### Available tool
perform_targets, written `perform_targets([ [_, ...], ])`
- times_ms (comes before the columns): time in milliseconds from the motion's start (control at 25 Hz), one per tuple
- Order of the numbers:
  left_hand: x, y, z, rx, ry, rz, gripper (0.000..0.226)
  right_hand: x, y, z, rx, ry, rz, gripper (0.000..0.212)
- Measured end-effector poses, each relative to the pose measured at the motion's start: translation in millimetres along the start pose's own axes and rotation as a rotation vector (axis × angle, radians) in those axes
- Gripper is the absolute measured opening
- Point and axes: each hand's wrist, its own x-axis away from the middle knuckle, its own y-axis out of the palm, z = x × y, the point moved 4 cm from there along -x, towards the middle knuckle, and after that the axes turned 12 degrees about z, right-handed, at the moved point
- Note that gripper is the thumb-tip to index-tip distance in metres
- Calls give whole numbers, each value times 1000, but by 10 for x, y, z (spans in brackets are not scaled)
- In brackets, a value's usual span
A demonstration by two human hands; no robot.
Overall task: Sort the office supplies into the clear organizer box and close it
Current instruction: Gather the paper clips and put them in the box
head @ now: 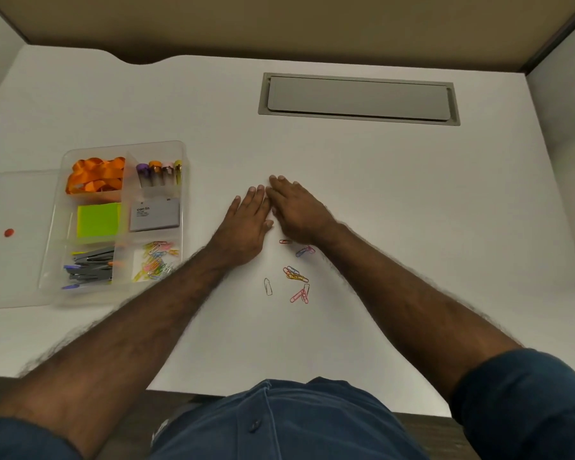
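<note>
The clear organizer box (pixel 184 180) stands open at the left of the white desk, its lid (pixel 17 240) folded out further left. Its compartments hold an orange ribbon (pixel 95 175), capped tubes (pixel 158 172), a green sticky-note pad (pixel 98 220), a grey card box (pixel 155 215), pens (pixel 88 267) and coloured paper clips (pixel 155 260). Several loose paper clips (pixel 294 277) lie on the desk in front of me. My left hand (pixel 246 224) and my right hand (pixel 296 210) lie flat on the desk side by side, fingers straight, just beyond the loose clips.
A grey cable hatch (pixel 359 99) is set into the desk at the back right. A small red dot (pixel 9 232) shows on the lid. The desk's near edge (pixel 312 391) runs close to my body, and partition walls stand behind and beside the desk.
</note>
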Motion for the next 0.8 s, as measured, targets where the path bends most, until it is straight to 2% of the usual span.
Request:
perform_targets([
  [320,1053,15,338,147,99,84,54,1192,129,-321,-63,57,-5,55],
  [520,1584,-74,576,281,154,120,51,1598,88,-546,-147,83,-16,53],
  [680,1866,-122,558,262,103,309,41,1759,-124,-326,-207,366,137,58],
  [800,1979,-86,559,256,86,324,37,1859,-118,-132,-155,602,127,59],
])
